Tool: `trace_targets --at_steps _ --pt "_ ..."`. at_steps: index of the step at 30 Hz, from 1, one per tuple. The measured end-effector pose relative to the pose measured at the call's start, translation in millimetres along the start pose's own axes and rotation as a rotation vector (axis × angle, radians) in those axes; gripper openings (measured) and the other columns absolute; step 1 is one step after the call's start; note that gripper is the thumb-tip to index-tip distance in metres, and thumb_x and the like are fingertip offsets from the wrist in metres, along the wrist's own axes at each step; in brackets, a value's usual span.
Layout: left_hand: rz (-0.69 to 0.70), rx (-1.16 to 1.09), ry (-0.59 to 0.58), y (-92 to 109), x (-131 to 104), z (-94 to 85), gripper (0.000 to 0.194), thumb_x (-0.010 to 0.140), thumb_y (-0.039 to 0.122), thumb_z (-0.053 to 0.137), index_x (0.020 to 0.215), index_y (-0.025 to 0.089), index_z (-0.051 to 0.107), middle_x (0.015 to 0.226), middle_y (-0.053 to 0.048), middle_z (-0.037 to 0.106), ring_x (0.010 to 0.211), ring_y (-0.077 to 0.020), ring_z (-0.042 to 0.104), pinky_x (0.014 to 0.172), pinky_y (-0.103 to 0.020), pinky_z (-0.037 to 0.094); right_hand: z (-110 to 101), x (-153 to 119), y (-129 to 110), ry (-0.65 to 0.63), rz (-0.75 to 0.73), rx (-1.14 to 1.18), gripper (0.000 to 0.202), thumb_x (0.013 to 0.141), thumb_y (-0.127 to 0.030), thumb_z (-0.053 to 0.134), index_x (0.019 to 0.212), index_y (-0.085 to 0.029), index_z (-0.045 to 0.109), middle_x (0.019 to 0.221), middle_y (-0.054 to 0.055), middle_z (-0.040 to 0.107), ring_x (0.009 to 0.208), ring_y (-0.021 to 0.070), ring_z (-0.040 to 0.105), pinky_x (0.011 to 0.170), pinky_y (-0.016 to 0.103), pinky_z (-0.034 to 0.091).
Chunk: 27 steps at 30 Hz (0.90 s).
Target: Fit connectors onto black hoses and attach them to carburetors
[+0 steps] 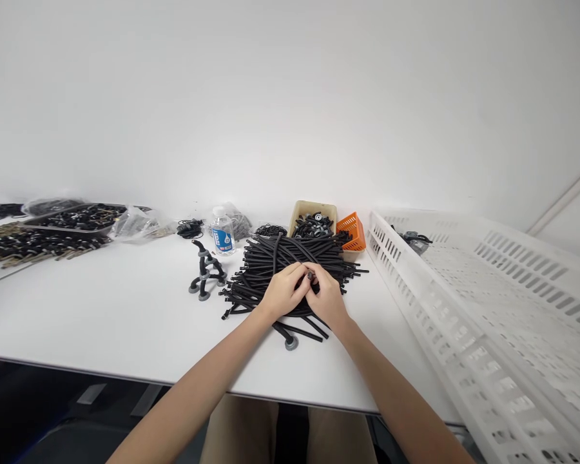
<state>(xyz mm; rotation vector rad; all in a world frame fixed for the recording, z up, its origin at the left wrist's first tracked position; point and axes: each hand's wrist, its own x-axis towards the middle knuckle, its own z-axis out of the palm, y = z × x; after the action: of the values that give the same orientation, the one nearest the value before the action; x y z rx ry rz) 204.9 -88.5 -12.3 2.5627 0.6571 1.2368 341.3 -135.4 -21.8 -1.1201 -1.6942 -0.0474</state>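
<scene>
My left hand (284,288) and my right hand (328,298) meet over a pile of black tubes (258,261). Both are closed, fingertips together around the end of a black tube (310,276). The rest of that piece is hidden behind my fingers. Just below my hands, a black tube with a grey round foot (290,343) lies on the white table, near a few loose tube ends (314,330). To the left of the pile stands a small branching figure of black tubes (203,269) with grey ring-shaped feet.
Behind the pile are a beige bin (300,210) of small black and grey parts, an orange basket (352,232) and a clear bottle with a blue label (222,232). A large white crate (415,309) fills the right side. Black cord bundles (43,245) lie far left.
</scene>
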Motion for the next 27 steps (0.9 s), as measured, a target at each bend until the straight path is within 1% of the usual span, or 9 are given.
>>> trace_targets --at_steps 20,27 --pt "-0.011 0.001 -0.002 0.3 0.3 -0.5 0.019 0.098 0.023 0.038 0.086 0.019 0.053 0.083 -0.004 0.055 0.077 -0.0162 0.053 0.072 -0.028 0.046 0.6 -0.3 0.6 0.002 0.005 -0.004 0.033 0.086 -0.012 0.046 0.116 -0.019 0.058 0.110 0.010 0.069 0.101 0.0228 0.065 0.091 0.038 0.054" --pt "-0.018 -0.013 -0.003 0.5 -0.1 -0.6 0.020 0.098 0.024 0.038 0.087 0.019 0.053 0.083 -0.004 0.055 0.077 -0.0161 0.053 0.072 -0.028 0.045 -0.1 -0.2 -0.4 0.000 0.006 0.000 0.033 0.085 -0.012 0.047 0.115 -0.017 0.059 0.110 0.011 0.069 0.102 0.0229 0.065 0.091 0.038 0.054"
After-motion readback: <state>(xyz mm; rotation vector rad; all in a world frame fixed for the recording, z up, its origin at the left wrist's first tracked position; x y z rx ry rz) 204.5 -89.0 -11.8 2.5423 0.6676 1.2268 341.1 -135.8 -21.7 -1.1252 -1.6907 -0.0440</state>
